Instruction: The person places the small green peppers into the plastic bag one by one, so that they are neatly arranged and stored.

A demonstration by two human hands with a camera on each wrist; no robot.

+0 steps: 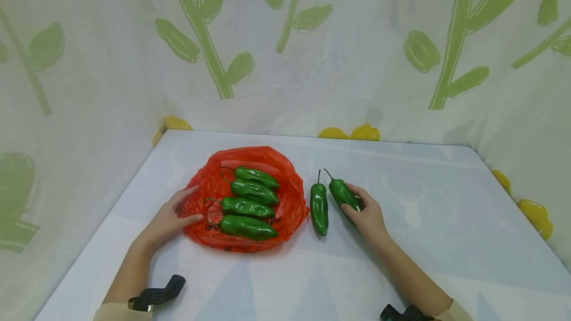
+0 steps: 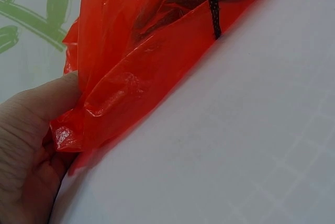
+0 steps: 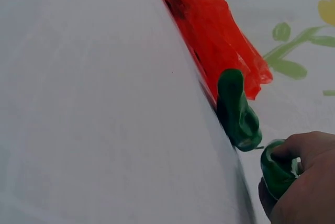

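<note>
Shows at far left a pale backdrop point(image 1: 31, 63) with green stems and leaves. Wears a tan sleeve point(image 1: 122, 312) and a black wrist device point(image 1: 153, 296) on the left arm. Grips the near-left side of the red plastic bag point(image 1: 290, 187) with the left hand point(image 1: 174, 209), thumb and fingers apart around the crumpled plastic, the narrow fold between them plain in the left wrist view. Lies open-mouthed on the counter point(image 1: 446, 251), black print partly in sight. Holds four green peppers point(image 1: 247, 207) inside, lying roughly one below another, stems toward the left. Lies just beside the bag's right edge, on bare counter: a loose pepper point(image 1: 318, 209), stem toward the far edge. Pinches another, the gripped pepper point(image 1: 340, 192), between thumb and fingers of the right hand point(image 1: 368, 217), slanting, stem up and to the left, near the loose one. Wears a second black wrist device point(image 1: 406, 314) and a matching tan cuff point(image 1: 456, 312) on the right arm. Shows yellow flowers point(image 1: 535, 217) past the counter's right edge.
</note>
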